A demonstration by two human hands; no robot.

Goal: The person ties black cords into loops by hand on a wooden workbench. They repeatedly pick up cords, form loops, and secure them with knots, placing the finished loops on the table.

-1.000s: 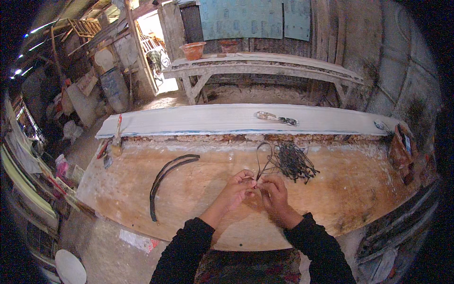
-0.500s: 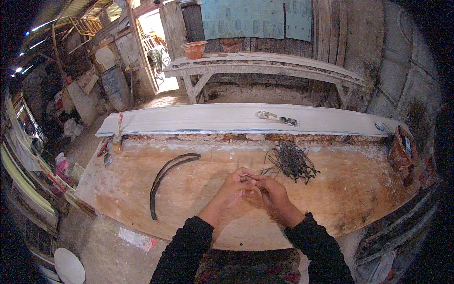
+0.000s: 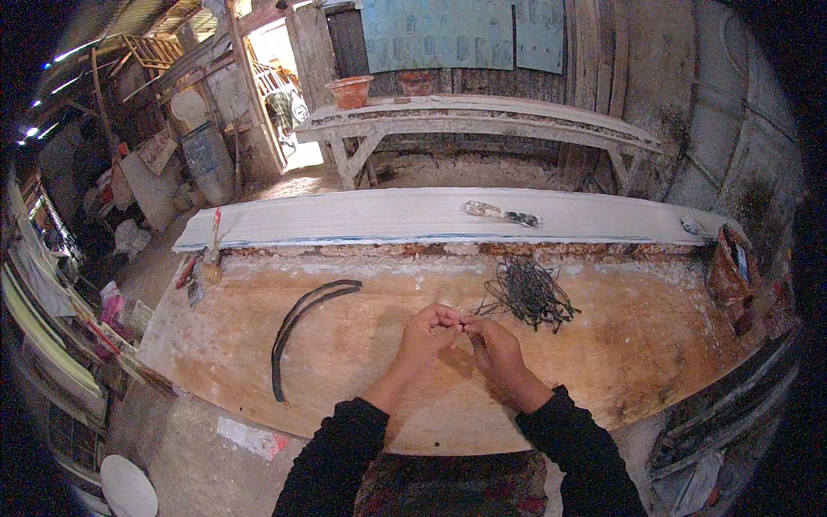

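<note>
Over the middle of a wooden tabletop (image 3: 594, 388), my left hand (image 3: 424, 338) and my right hand (image 3: 497, 346) meet at the fingertips. Both are closed in a pinch, and whatever lies between the fingers is too small to make out. Just beyond my right hand rests a tangled pile of thin black strips (image 3: 527, 293), several with knotted-looking ends. To the left of my hands, a curved bundle of long black strips (image 3: 297, 320) lies flat on the wood.
Along the table's far side runs a long white plaster-coated slab (image 3: 362, 215) with a putty knife (image 3: 502, 214) on it. A red-handled brush (image 3: 214, 233) leans at its left end. An orange-brown container (image 3: 732, 274) stands at the right. Farther back is a bench (image 3: 508, 121) carrying an orange basin (image 3: 351, 91).
My fingers have shifted slightly, with the left hand's lower fingers curling in. Both hands stay pinched together over the same spot. The whole view has moved a little.
</note>
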